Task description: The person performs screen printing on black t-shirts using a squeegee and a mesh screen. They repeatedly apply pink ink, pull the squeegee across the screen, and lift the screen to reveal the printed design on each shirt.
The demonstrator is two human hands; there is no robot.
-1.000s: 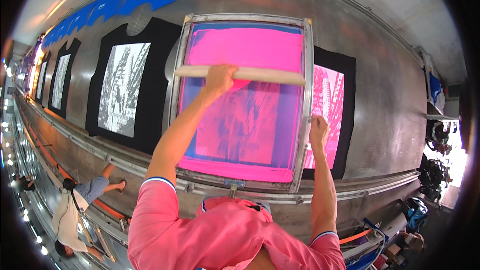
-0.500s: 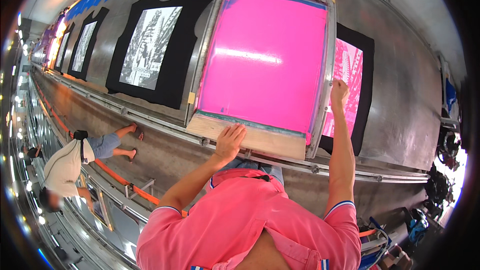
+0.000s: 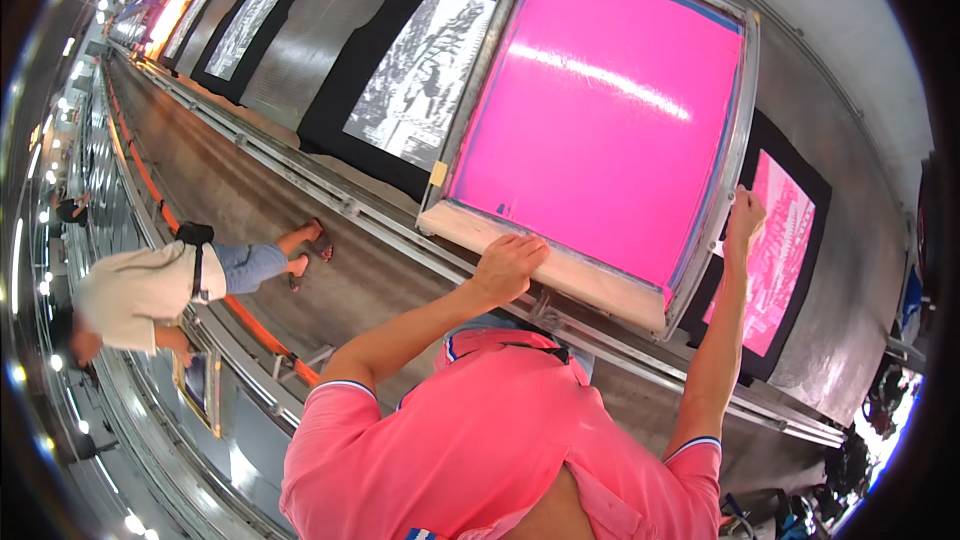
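Note:
A metal-framed printing screen (image 3: 748,100) lies over the long table, its mesh covered in glossy pink ink (image 3: 605,150). Along its near end rests a squeegee with a wide wooden handle (image 3: 600,285). My left hand (image 3: 510,268) is curled over the wood, fingers wrapped on its top; the blade is mostly hidden. At the frame's right side, my right hand (image 3: 746,220) grips the metal rail, fingers bent. Just beyond that hand lies a black T-shirt with a pink and white print (image 3: 778,250). To the left, the screen overlaps another black shirt with a black and white print (image 3: 420,75).
More printed black shirts (image 3: 250,25) lie farther left on the metal table. A metal rail (image 3: 345,208) runs along its near edge. Across the aisle, a person in a beige shirt (image 3: 150,285) has a hand at a smaller frame (image 3: 200,385). An orange strip (image 3: 255,330) edges that side.
The whole view has turned and shifted. Against the shirts, the screen sits farther left, covering more of the left shirt and baring more of the pink print. Both hands keep their places.

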